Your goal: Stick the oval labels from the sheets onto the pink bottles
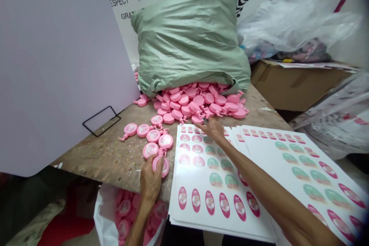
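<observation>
Head view: pink cap [162, 167] against fingers [150, 169]

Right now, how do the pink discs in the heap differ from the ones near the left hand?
The discs in the heap are plain pink, while the labelled discs near the left hand each show a pale round label at the centre. The heap's discs overlap at the mouth of the green sack; the labelled discs lie in a looser group on the table, mostly side by side. Both share a round pink shape with a small tab.
</observation>
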`<state>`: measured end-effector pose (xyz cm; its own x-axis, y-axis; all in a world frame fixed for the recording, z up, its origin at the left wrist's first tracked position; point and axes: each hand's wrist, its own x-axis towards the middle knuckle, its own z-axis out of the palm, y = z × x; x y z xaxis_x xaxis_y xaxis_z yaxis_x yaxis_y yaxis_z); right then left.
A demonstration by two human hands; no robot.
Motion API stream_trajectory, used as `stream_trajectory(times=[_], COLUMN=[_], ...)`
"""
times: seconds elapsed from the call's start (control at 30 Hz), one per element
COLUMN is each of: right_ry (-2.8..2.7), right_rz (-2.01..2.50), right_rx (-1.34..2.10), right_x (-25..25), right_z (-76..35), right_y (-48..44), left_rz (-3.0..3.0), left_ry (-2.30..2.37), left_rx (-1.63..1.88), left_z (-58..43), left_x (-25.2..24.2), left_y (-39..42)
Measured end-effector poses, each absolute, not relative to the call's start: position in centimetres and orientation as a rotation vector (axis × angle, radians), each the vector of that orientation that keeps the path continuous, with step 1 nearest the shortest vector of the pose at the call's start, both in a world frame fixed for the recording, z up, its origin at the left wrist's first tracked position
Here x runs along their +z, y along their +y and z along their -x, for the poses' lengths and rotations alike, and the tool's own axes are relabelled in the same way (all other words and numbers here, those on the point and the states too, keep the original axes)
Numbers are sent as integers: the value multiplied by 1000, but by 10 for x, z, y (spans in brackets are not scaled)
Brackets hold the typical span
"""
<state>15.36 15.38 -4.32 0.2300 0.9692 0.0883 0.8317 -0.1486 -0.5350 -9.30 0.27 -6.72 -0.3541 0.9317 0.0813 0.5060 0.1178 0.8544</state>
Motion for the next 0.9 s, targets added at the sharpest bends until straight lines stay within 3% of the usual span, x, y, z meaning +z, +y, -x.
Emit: stream_trajectory(times=[0.23,0.4,0.7,0.9], right_ry=[-1578,-1642,-1810,-1933], right_rz=[2110,2050,1279,1333], right_rx=[274,416,741,351], right_x=[-59,-36,-17,-31], right_z=[-123,-147,-136,-113], right_y=[179,166,22,-43], left_rz=[-1863,-1848,-503,-91], left_ry=[2157,2027,839,482], left_rx=[1190,1515,1236,1066], left_z=[96,89,16,8], left_x=[-73,-49,-23,-30], left_y=[14,3,-8,-43])
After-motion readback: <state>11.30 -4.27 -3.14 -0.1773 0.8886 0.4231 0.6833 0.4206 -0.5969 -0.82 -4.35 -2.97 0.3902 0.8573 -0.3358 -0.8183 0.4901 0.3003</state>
